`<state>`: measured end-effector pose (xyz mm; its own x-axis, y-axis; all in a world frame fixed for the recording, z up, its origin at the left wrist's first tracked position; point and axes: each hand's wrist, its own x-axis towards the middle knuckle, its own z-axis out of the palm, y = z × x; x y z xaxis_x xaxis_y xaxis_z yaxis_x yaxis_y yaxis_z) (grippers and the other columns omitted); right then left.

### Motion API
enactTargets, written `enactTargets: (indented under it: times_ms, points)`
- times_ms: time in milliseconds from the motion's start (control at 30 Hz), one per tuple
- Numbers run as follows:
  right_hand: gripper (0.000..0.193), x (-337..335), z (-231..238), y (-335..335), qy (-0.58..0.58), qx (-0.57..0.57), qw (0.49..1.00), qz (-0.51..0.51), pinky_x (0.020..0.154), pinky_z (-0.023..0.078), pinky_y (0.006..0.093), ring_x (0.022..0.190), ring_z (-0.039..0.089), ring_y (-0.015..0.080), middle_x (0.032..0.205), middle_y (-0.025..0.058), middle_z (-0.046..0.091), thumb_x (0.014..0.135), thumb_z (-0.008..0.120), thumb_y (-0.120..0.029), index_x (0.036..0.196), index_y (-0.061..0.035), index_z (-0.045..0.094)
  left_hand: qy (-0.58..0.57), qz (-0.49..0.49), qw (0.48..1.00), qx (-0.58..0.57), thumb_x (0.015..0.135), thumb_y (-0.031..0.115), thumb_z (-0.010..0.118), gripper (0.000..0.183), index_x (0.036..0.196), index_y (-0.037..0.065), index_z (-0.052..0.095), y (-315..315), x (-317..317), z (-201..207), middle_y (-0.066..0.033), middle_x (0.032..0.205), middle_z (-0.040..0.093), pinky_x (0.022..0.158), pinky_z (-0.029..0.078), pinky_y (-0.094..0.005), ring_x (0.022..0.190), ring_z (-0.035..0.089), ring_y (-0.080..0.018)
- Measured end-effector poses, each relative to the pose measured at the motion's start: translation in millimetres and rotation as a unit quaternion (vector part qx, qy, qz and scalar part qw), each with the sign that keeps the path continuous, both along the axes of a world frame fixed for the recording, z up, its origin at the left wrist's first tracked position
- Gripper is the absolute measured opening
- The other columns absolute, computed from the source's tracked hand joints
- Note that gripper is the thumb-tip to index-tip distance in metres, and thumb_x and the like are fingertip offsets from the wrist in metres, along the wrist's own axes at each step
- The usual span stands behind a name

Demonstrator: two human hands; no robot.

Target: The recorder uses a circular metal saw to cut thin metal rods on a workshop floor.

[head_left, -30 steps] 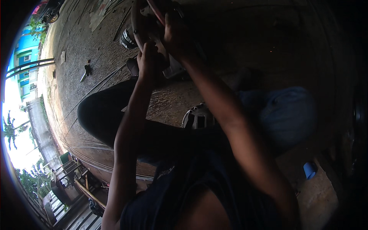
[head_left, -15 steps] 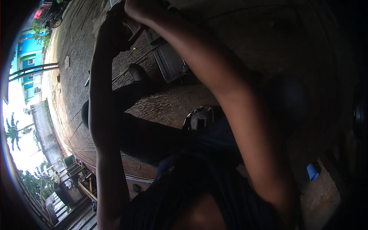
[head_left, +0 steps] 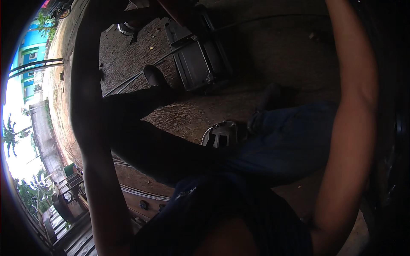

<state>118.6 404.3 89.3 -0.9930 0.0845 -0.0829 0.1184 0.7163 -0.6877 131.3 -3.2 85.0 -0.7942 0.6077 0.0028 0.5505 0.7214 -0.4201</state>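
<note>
Darkness hides whether fingers of left hand [head_left: 128,18], at eleven o'clock, hold the reddish part [head_left: 175,11], right hand is unseen, and black base [head_left: 192,66] at twelve lies flat, probably for steadiness.

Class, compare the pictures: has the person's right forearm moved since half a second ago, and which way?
Yes: the right forearm has swung to the person's right, away from the dark rectangular case that it partly covered.

A blue building [head_left: 31,48] stands daylit left of dim, rough floor [head_left: 175,118]
</note>
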Motion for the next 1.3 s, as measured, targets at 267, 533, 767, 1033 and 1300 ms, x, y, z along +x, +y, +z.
enactTargets:
  times_ms: [267,533,767,1033,1300]
  points:
    - [0.043,-104.1,-256.8,124.2,-0.107,0.457,0.818,0.333,0.090,0.049,0.0443,0.102,0.062,0.0350,0.118,0.0259,0.059,0.096,0.052,-0.029,0.125,0.0028,0.053,-0.072,0.020,0.991,0.111,0.074,0.027,0.078,0.044,0.112,0.014,0.060,59.0,9.9,10.1,0.0034,0.089,0.063,0.082,0.044,-0.0247,0.078,0.060,-0.0085]
    - [0.051,-55.2,-425.3,73.2,0.049,0.283,0.901,0.325,0.096,0.042,0.0481,0.116,0.050,0.0407,0.121,0.0242,0.054,0.083,0.061,-0.016,0.131,-0.0039,0.047,-0.124,0.003,0.974,0.191,0.074,0.028,0.079,0.044,0.111,0.013,0.060,48.5,-9.5,11.2,0.0014,0.092,0.063,0.080,0.046,-0.0251,0.080,0.060,-0.0101]
    - [0.052,-58.6,-451.1,63.3,0.086,0.275,0.890,0.354,0.097,0.041,0.0484,0.113,0.051,0.0397,0.123,0.0228,0.053,0.080,0.060,-0.013,0.130,-0.0031,0.048,-0.142,-0.020,0.966,0.216,0.074,0.028,0.079,0.045,0.111,0.011,0.060,50.5,-17.1,8.6,0.0003,0.093,0.063,0.079,0.047,-0.0253,0.081,0.061,-0.0112]
    - [0.028,-74.3,-414.1,29.8,-0.010,0.437,0.819,0.371,0.084,0.049,0.0471,0.099,0.061,0.0342,0.105,0.0182,0.061,0.088,0.046,-0.010,0.114,-0.0047,0.056,-0.146,-0.031,0.962,0.230,0.073,0.028,0.080,0.046,0.111,0.010,0.060,38.4,-13.1,12.6,-0.0010,0.095,0.064,0.077,0.048,-0.0256,0.082,0.061,-0.0125]
    - [0.032,-82.1,-398.2,78.8,0.293,0.384,0.792,0.374,0.071,0.053,0.0448,0.086,0.065,0.0340,0.108,0.0162,0.060,0.086,0.047,-0.006,0.117,-0.0049,0.054,-0.071,-0.087,0.981,0.158,0.071,0.022,0.081,0.048,0.110,0.006,0.059,38.4,-7.3,9.4,-0.0038,0.095,0.064,0.075,0.050,-0.0279,0.084,0.062,-0.0159]
